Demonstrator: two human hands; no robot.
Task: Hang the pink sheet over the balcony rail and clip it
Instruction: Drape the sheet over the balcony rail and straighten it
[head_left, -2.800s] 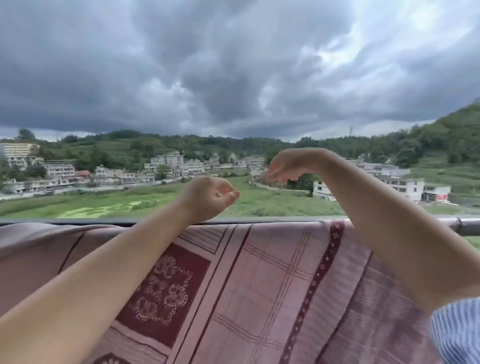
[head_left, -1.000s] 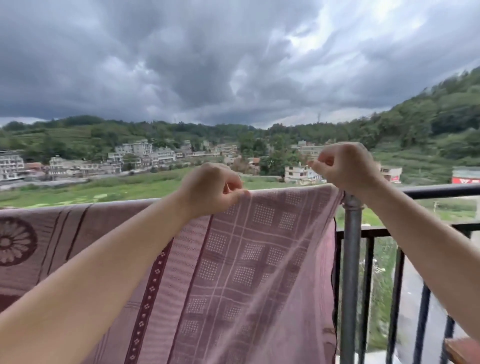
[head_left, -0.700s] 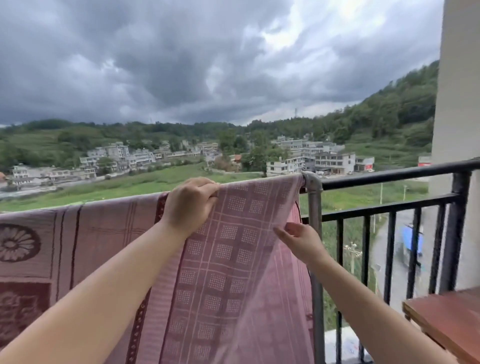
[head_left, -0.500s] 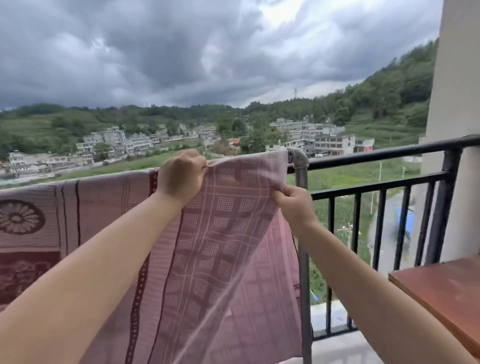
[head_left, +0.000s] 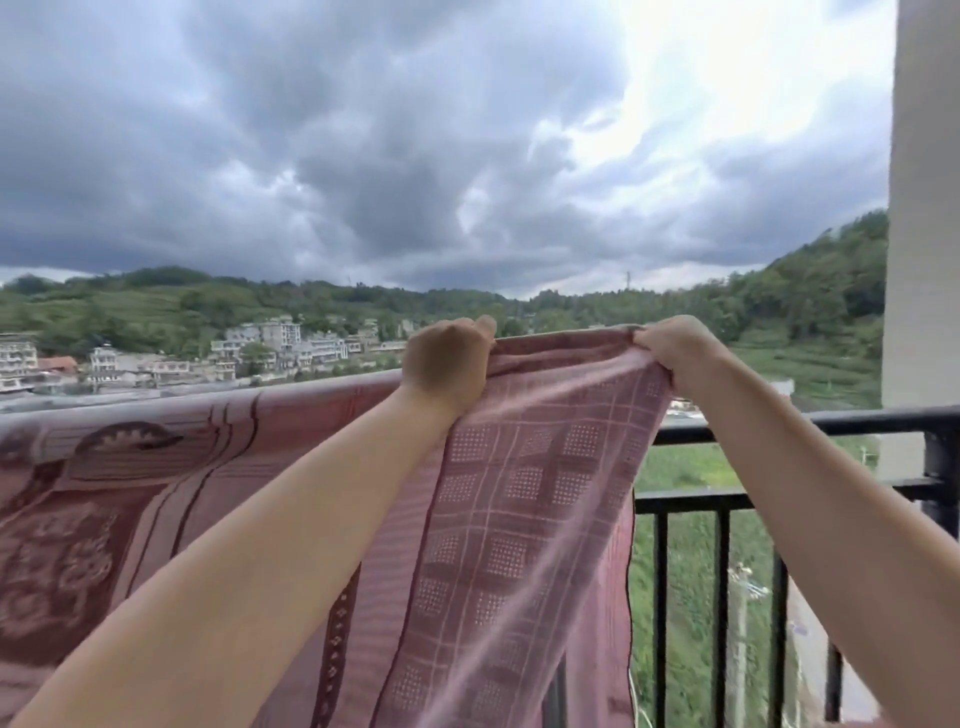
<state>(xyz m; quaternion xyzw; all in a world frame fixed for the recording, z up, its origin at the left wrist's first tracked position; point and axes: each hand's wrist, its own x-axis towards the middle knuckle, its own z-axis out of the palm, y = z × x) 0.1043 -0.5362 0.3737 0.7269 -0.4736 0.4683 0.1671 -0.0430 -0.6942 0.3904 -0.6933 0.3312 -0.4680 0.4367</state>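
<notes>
The pink sheet (head_left: 524, 499), woven with dark red checks and flower motifs, hangs over the balcony rail (head_left: 857, 418) from the left edge to near the middle. My left hand (head_left: 447, 364) grips its top edge in a fist. My right hand (head_left: 675, 348) grips the sheet's right corner. Both hands hold that end lifted above the rail, with the cloth stretched between them. The rail under the sheet is hidden. No clip is in view.
Black vertical bars (head_left: 722, 597) of the railing stand bare at the right. A pale wall pillar (head_left: 922, 208) rises at the far right. Beyond the rail lie fields, buildings and green hills under dark clouds.
My right hand has risen from the sheet's side edge to the top corner. Both hands have lifted the sheet's right end above the rail. The view has tilted upward.
</notes>
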